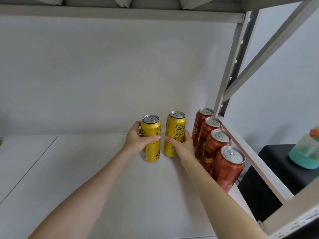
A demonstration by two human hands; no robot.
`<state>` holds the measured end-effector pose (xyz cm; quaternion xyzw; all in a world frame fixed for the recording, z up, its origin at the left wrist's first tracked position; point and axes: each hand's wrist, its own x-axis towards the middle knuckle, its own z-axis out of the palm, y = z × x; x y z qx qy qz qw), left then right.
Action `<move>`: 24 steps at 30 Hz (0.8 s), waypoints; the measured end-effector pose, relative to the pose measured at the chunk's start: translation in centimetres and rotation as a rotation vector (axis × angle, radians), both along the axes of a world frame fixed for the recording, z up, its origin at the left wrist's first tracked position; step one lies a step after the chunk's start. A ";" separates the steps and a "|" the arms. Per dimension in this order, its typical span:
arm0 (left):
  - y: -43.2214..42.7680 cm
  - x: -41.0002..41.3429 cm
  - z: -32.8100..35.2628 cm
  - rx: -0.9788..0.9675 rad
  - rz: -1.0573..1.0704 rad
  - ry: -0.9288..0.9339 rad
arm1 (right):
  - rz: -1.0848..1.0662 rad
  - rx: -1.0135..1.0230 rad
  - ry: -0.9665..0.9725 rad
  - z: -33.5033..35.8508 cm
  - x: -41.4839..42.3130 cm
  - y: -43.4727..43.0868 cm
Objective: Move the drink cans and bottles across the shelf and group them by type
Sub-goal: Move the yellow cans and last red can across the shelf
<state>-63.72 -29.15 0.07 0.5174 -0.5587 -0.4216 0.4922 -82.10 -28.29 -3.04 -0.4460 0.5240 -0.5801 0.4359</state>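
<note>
Head view, looking down onto a pale shelf board [96, 173] with a plain light back panel [103, 75] behind it.

Two yellow cans, upright, just right of frame centre, side by side with a narrow gap between them.
- Left hand [138, 140]: wrapped round the left yellow can [151, 129], thumb across the front, fingers curled behind. Firm grip at mid-height.
- Right hand [183, 145]: wrapped round the right yellow can [175, 128], thumb on the front, fingers round the far side.
- Both can bases sit at board level. Cannot tell whether either one is lifted clear.

Four red cans in a single row along the right edge of the shelf, running from the back panel toward the lower right of the frame: rear red can [201, 128], second red can [208, 135], third red can [214, 150], front red can [227, 171]. All upright, neighbours touching or nearly so. The right yellow can stands just beside the rear of this row, apart from it.

Grey metal post [231, 69] at the shelf's right side. Beyond it, at right of frame, a black box [276, 171] carries a teal jar [305, 156].
</note>
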 end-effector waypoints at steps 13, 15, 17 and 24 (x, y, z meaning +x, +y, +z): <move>-1.3 0.6 -0.7 -0.006 -0.050 0.051 | -0.046 -0.031 -0.009 -1.1 -0.7 -3.1; -1.3 0.6 -0.7 -0.005 -0.063 0.053 | -0.036 -0.028 -0.007 -1.3 -0.7 -3.2; -1.2 0.7 -0.7 -0.004 -0.076 0.054 | -0.035 -0.024 -0.008 -1.4 -0.7 -3.3; -0.8 0.7 -0.7 0.004 -0.092 0.047 | -0.062 0.038 -0.041 -1.6 -0.7 -2.0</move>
